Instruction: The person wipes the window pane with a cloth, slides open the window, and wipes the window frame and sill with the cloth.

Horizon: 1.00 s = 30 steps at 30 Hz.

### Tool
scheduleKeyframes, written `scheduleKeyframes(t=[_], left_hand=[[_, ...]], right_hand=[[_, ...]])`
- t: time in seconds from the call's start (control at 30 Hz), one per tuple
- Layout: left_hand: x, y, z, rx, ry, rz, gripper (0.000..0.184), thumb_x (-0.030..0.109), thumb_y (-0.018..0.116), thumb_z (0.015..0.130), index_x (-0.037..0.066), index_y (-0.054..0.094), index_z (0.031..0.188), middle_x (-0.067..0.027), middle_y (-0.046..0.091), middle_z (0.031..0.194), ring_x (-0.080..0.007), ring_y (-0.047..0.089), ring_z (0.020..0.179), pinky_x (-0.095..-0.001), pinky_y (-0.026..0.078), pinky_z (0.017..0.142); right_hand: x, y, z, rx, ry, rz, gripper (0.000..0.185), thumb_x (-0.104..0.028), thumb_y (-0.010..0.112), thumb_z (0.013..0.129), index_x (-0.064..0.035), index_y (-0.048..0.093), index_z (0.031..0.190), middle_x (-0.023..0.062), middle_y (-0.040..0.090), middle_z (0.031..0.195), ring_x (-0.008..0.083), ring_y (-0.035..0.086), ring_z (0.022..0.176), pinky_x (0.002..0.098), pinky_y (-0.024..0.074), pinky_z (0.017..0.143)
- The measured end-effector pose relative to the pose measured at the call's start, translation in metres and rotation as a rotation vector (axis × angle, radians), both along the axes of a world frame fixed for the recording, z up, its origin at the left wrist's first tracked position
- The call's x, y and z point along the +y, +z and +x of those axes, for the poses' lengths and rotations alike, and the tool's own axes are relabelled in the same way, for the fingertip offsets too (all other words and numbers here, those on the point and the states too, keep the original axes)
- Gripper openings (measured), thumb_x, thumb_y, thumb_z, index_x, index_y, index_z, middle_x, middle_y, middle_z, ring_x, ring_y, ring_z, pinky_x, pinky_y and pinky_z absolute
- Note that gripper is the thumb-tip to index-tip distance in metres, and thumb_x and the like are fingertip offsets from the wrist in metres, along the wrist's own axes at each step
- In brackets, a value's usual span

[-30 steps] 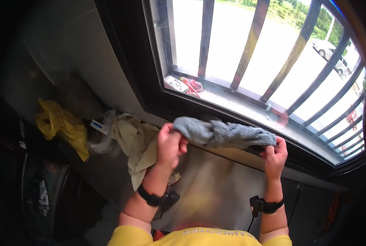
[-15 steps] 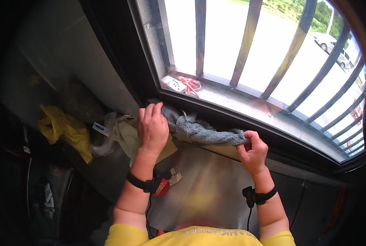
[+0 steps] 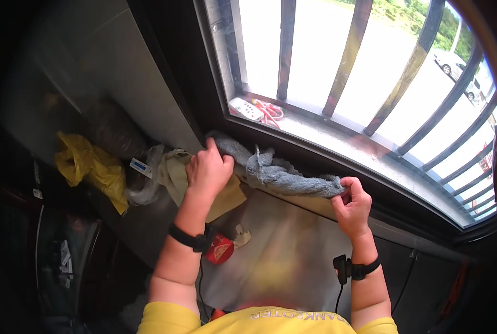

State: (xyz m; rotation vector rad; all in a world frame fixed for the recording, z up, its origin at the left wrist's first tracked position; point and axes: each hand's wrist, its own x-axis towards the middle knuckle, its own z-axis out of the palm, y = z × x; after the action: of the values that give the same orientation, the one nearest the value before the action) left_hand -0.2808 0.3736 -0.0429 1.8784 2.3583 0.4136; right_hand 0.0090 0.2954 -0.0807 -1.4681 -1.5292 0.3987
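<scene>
A grey towel (image 3: 287, 177), twisted into a rope with a knot-like bunch near its middle, lies along the lower edge of the dark window frame (image 3: 326, 160). Its far left end is at my left hand (image 3: 209, 170), whose index finger and thumb are closed against the cloth; the other fingers are curled under. At the opposite end, my right hand (image 3: 353, 205) pinches the towel between thumb and fingers. Both wrists carry black straps with small devices.
Beyond the glass are metal bars (image 3: 346, 55) and a white power strip (image 3: 246, 109) with a red cord. Yellow plastic bag (image 3: 95, 167), beige cloth (image 3: 176, 177) and red round object (image 3: 219, 249) lie on the metal counter (image 3: 282, 239).
My left hand has shifted along the towel, uncovering more of its left end, and its fingers have curled in. My right hand keeps its pinch. The view has shifted slightly.
</scene>
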Motion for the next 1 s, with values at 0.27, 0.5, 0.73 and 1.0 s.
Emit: scheduleKeyframes(t=[0.27,0.5,0.73,1.0], left_hand=[[0.020,0.031,-0.024,0.311,-0.263,-0.271,0.039,0.033,0.062,0.078,0.001,0.064,0.099,-0.0220,0.064,0.103,-0.0346,0.061,0.102,-0.0456,0.049,0.087],[0.029,0.041,-0.030,-0.163,-0.266,-0.456,0.055,0.041,0.073,0.073,-0.006,0.057,0.098,-0.0119,0.059,0.056,-0.0211,0.059,0.043,-0.0318,0.051,0.043],[0.008,0.027,0.006,-0.204,-0.468,-0.337,0.063,0.045,0.076,0.068,-0.006,0.056,0.099,-0.0239,0.065,0.087,-0.0312,0.067,0.079,-0.0377,0.054,0.071],[-0.031,0.007,0.093,-0.266,-0.685,-0.221,0.057,0.042,0.073,0.074,-0.006,0.048,0.093,-0.0284,0.063,0.081,-0.0402,0.063,0.084,-0.0432,0.051,0.074]], right_hand=[[-0.002,0.003,0.005,0.048,0.055,-0.027,0.019,-0.004,0.065,0.072,-0.0048,0.058,0.089,0.0014,0.054,0.057,0.0070,0.050,0.047,0.0213,0.0422,0.049],[-0.002,0.004,0.007,0.040,0.071,-0.025,0.018,-0.008,0.066,0.071,-0.0065,0.059,0.088,0.0026,0.056,0.058,0.0100,0.052,0.047,0.0247,0.0437,0.049],[-0.003,0.005,0.005,0.186,0.087,-0.086,0.017,-0.003,0.064,0.075,-0.0048,0.059,0.091,-0.0013,0.055,0.058,0.0031,0.048,0.050,0.0198,0.0406,0.049],[-0.033,0.012,0.041,0.397,0.001,0.018,0.014,0.003,0.058,0.081,-0.0007,0.057,0.095,-0.0040,0.057,0.074,-0.0002,0.047,0.063,0.0156,0.0378,0.055]])
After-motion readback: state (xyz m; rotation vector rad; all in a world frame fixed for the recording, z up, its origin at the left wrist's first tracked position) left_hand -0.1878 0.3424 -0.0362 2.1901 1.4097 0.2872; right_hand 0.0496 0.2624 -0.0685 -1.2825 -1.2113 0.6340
